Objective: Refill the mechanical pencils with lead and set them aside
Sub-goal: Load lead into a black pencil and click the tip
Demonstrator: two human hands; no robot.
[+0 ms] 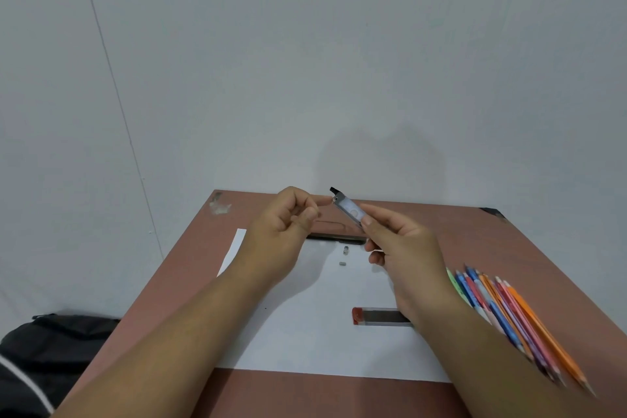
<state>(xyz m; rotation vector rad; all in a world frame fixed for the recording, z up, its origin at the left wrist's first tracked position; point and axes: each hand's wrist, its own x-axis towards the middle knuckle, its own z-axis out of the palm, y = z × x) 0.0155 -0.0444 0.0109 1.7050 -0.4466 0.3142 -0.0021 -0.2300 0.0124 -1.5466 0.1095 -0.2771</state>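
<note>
A small clear lead case (349,212) with a black cap at its far end is held tilted above the far half of the desk (441,231), pinched low down between the thumb and fingers of the right hand (400,258). The left hand (288,231) is raised just beside the case's capped end, its fingers curled inward with thumb and forefinger tips drawn together close to the cap; whether they pinch a lead cannot be told. Beneath both hands a white sheet of paper (305,332) covers the middle of the desk, and on it lie two tiny grey pencil parts (344,256), one just beyond the other. Nearer the person, a second lead case (376,316) with a red cap lies flat on the paper, its right end hidden behind the right wrist. A row of mechanical pencils (509,312) in green, blue, pink and orange lies side by side at the right of the desk, partly behind the right forearm. A dark flat object (336,239) rests at the paper's far edge. A black bag (51,343) sits on the floor to the left.
</note>
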